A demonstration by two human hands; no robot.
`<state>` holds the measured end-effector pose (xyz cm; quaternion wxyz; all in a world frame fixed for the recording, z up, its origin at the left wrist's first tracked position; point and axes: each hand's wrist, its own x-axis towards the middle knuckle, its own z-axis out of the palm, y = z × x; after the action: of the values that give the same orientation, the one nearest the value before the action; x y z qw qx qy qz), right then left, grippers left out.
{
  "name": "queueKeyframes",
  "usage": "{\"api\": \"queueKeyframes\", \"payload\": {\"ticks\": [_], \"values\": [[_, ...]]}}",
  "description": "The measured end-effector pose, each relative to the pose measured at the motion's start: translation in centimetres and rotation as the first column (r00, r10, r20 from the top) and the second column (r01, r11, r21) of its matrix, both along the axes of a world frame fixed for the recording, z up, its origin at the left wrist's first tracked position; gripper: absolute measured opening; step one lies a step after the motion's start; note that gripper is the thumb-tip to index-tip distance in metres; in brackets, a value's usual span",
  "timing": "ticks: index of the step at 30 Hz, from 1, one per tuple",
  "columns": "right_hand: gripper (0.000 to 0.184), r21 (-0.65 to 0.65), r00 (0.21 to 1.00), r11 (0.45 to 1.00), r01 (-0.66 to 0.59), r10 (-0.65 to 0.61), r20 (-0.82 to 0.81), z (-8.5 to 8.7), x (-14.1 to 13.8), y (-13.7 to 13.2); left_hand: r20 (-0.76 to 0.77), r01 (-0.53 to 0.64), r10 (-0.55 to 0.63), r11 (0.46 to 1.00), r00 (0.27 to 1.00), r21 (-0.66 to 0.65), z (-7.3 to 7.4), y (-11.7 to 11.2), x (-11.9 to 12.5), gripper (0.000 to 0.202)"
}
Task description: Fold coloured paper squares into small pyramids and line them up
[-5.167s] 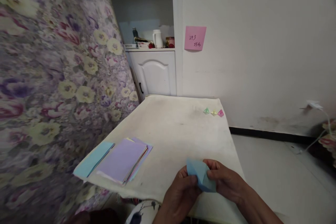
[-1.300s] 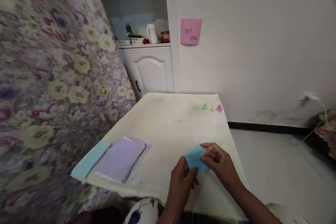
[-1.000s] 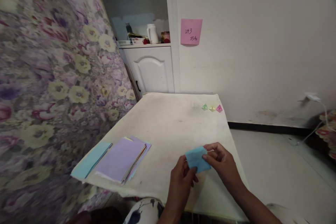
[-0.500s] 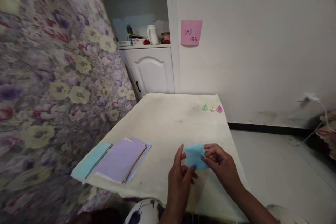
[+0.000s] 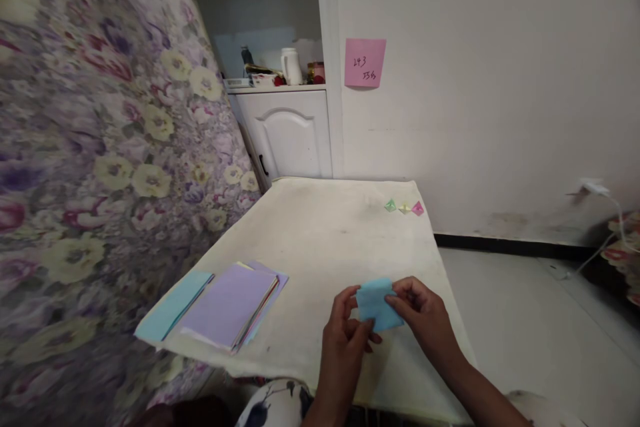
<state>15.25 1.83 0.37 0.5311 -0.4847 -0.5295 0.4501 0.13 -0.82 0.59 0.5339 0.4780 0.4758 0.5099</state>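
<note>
A small folded square of light blue paper (image 5: 380, 305) is held up over the near right part of the table. My left hand (image 5: 347, 333) grips its lower left corner, thumb in front and fingers behind. On the upper right edge, my right hand (image 5: 423, 310) pinches the paper between thumb and fingers. Both hands are closed on it; the fingertips behind the sheet are hidden. Three small folded paper pieces lie in a row at the far right corner: a green one (image 5: 390, 205), a yellow one (image 5: 405, 209) and a pink one (image 5: 418, 208).
On the table's (image 5: 320, 233) left side lie a stack of purple and other coloured paper (image 5: 233, 303) and a light blue paper stack (image 5: 173, 307). A floral curtain (image 5: 125, 147) hangs at left. Behind are a white cabinet (image 5: 290, 133) and a wall with a pink note (image 5: 365, 63).
The blue paper has shifted slightly right and down and its face looks flatter. My left index finger has bent from pointing up to resting against the paper's left edge.
</note>
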Motion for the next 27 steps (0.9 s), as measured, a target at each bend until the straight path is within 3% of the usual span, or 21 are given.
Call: {"api": "queueKeyframes", "payload": {"ticks": [5, 10, 18, 27], "values": [[0.019, 0.019, 0.996, 1.000, 0.012, -0.013, 0.090, 0.2, -0.3, -0.3, 0.055, -0.094, 0.093, 0.995, 0.994, 0.031, 0.5, -0.1, 0.2, 0.025], [0.018, 0.106, 0.976, 0.994, 0.021, -0.044, 0.214, 0.5, -0.5, -0.6, 0.157, -0.070, 0.067, 0.998, 0.985, 0.011, -0.2, 0.3, -0.2, 0.024], [0.017, 0.107, 0.970, 0.994, 0.028, -0.052, 0.237, 0.3, -0.6, -0.7, 0.287, -0.067, 0.078, 0.997, 0.955, -0.049, -1.0, 0.7, -0.5, 0.020], [0.017, 0.058, 0.982, 0.998, 0.028, -0.038, 0.183, 0.3, -0.5, -0.8, 0.265, -0.050, 0.077, 0.993, 0.961, -0.106, -1.3, 0.7, -0.9, 0.019]]}}
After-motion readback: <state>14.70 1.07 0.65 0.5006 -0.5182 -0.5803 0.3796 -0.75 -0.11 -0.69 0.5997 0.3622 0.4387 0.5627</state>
